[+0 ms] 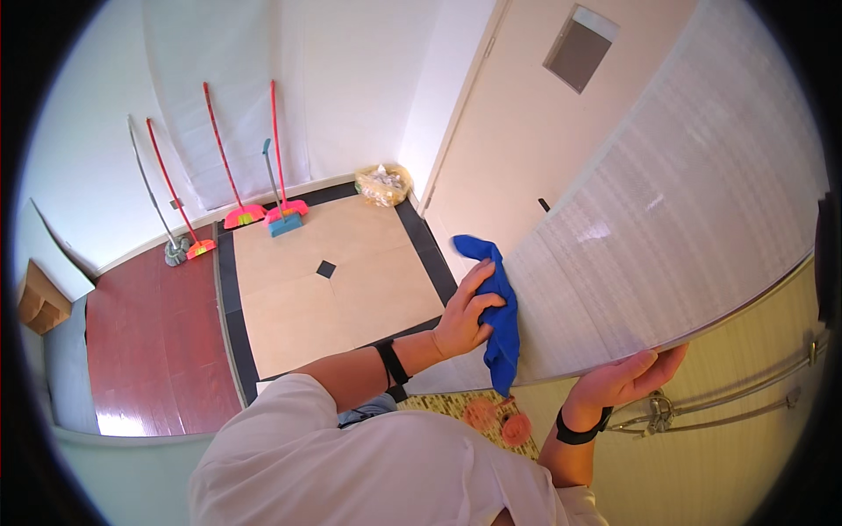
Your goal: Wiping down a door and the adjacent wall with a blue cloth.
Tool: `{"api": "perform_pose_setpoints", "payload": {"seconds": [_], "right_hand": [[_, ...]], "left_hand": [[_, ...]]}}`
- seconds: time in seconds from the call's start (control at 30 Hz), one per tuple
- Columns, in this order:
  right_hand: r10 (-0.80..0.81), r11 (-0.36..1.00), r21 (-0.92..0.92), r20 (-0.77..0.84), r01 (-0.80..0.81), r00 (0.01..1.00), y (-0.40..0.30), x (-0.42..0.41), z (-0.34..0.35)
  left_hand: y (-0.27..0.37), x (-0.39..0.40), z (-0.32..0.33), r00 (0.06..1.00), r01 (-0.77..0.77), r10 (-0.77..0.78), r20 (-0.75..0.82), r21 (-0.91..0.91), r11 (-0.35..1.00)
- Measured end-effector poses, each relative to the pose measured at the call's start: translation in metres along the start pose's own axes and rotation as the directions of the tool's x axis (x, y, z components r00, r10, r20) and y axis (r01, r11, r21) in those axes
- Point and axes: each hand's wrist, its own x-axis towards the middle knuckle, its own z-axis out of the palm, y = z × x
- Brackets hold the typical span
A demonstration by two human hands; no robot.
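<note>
My left hand (466, 320) holds a crumpled blue cloth (501, 329) against the left end of a whitish, streaked panel (644, 217), which looks translucent. The cloth hangs down past the panel's lower edge, and my fingers are spread over it. Farther right, my right hand (621, 381) grips that same lower edge. Its thumb lies along the edge, and part of the fingers is hidden. Both wrists carry black bands.
Chrome shower fittings (660, 414) run along the right wall. Pink round items (516, 429) lie on mosaic flooring below. Brooms (245, 215), a mop (176, 251) and a bag of waste (383, 185) stand by the far wall. A pale door (513, 138) is behind the panel.
</note>
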Motion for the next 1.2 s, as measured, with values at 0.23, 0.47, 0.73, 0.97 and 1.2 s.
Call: {"api": "perform_pose_setpoints", "payload": {"seconds": [0.23,0.47,0.73,0.97,1.2], "right_hand": [[-0.022,0.998,-0.066,-0.016,0.021,1.0,0.005,-0.001,-0.001],[-0.016,0.999,0.04,0.013,0.015,1.0,-0.002,0.002,0.001],[-0.304,0.93,-0.187,0.088,0.315,0.949,-0.037,-0.004,0.016],[-0.298,0.929,-0.003,0.586,0.37,0.753,-0.05,-0.05,0.051],[-0.157,0.981,0.02,0.673,0.194,0.723,-0.052,-0.075,0.121]], "left_hand": [[-0.014,-0.02,0.007,0.975,0.221,-0.222,0.007,-0.111,0.969],[-0.022,-0.043,-0.003,0.958,0.266,-0.261,0.122,-0.025,0.964],[-0.028,-0.044,-0.044,0.817,0.491,-0.489,0.306,0.075,0.868],[-0.066,-0.101,-0.163,0.436,0.893,-0.9,0.023,-0.133,0.429],[-0.111,-0.138,-0.323,0.388,0.917,-0.842,-0.376,0.065,0.394]]}}
